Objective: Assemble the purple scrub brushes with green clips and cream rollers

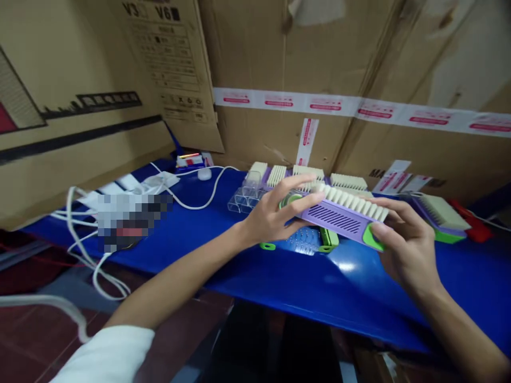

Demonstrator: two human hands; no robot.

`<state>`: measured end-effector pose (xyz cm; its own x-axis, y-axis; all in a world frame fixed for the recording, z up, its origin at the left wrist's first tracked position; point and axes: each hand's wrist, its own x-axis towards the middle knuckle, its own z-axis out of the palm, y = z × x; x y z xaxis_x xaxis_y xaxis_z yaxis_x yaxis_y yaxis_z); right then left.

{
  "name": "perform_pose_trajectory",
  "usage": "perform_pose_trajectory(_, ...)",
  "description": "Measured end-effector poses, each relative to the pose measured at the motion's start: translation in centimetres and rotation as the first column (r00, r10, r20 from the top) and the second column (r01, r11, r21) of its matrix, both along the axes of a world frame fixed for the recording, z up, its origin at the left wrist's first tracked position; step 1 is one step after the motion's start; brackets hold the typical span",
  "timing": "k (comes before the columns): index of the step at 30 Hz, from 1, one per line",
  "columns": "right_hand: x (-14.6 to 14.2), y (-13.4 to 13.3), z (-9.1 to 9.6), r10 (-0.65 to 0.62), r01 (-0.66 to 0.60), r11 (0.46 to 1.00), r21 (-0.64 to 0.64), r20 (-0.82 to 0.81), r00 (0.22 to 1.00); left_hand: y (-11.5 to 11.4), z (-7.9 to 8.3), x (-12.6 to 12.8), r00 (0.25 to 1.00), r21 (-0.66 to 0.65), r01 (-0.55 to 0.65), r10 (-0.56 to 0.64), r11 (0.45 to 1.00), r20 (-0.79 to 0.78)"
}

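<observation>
My left hand (275,213) and my right hand (403,239) hold one purple brush (339,215) between them above the blue table (247,266). The brush has cream bristles on top, a slotted purple side and green end caps. My left hand grips its left end, my right hand its right end with the thumb on the green cap. Under the brush lie a blue slotted part (303,242) and green pieces (329,236) on the table.
A row of cream-bristled brushes (307,175) lines the back of the table by the cardboard boxes (319,64). Another finished brush (439,218) lies at right. Clear plastic pieces (245,197), white cables (96,255) and a blurred-out object sit at left.
</observation>
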<state>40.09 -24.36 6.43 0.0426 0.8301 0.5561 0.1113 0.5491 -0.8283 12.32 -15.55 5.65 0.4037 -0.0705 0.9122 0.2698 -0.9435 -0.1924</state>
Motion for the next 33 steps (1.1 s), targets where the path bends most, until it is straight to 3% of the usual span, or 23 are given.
perform_pose_trajectory(4,0.3,-0.3,0.0,0.022,-0.026,1.0,0.016,0.196,0.98,0.0,0.0,-1.2,0.995,0.128,-0.095,0.096,0.987,-0.004)
perform_pose_trajectory(8,0.1,0.0,-0.2,-0.108,0.044,0.987,0.152,0.443,0.89,-0.9,0.4,-0.9,0.988,0.286,-0.151,0.157,0.946,0.003)
perform_pose_trajectory(13,-0.9,-0.3,-0.4,-0.263,0.115,0.946,0.302,0.513,0.817,-2.2,1.5,-0.3,0.982,0.455,-0.099,0.161,0.885,-0.101)
perform_pose_trajectory(21,0.1,-0.9,0.7,-0.189,0.09,0.969,0.229,0.46,0.868,-1.4,0.9,-0.5,0.995,0.342,-0.088,0.102,0.936,-0.022)
perform_pose_trajectory(25,0.8,-0.3,0.9,-0.047,-0.011,0.991,0.137,0.412,0.91,-0.8,0.3,-1.1,0.992,0.318,-0.092,0.113,0.944,-0.049)
perform_pose_trajectory(29,2.2,0.4,1.1,0.047,-0.058,0.997,0.041,0.229,0.972,0.0,0.2,-1.7,0.997,0.257,-0.073,0.065,0.964,0.038)
perform_pose_trajectory(33,3.3,1.1,1.4,0.125,-0.126,0.992,-0.002,0.106,0.986,0.6,0.3,-1.8,0.984,0.217,-0.144,0.116,0.965,0.137)
